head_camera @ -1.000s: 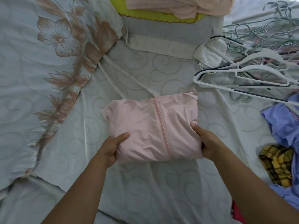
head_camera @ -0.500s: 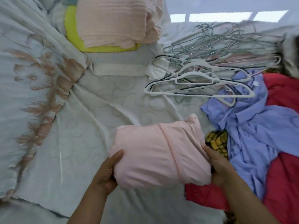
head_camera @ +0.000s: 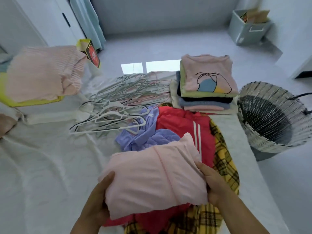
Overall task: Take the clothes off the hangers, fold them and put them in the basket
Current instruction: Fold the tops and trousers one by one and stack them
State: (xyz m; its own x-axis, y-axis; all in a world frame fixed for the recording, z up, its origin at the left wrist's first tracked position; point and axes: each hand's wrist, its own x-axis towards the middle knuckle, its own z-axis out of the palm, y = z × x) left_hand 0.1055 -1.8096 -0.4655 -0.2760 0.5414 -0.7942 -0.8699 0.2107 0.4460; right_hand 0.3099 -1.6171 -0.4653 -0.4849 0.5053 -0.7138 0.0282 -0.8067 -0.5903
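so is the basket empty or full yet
Empty, as far as shows: inside the basket is bare weave; the folded stack sits on the bed.

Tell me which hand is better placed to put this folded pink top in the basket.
Right, probably. Both hands grip the top, but the basket stands to the right of the bed, nearer the right hand; the left hand would have to cross over.

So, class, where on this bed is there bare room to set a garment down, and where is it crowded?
Bare white sheet lies left of the folded pale pink garment, below the tangle of wire and plastic hangers. A narrow strip runs between the yellow plaid cloth and the woven basket. The red-and-lilac clothes heap is crowded.
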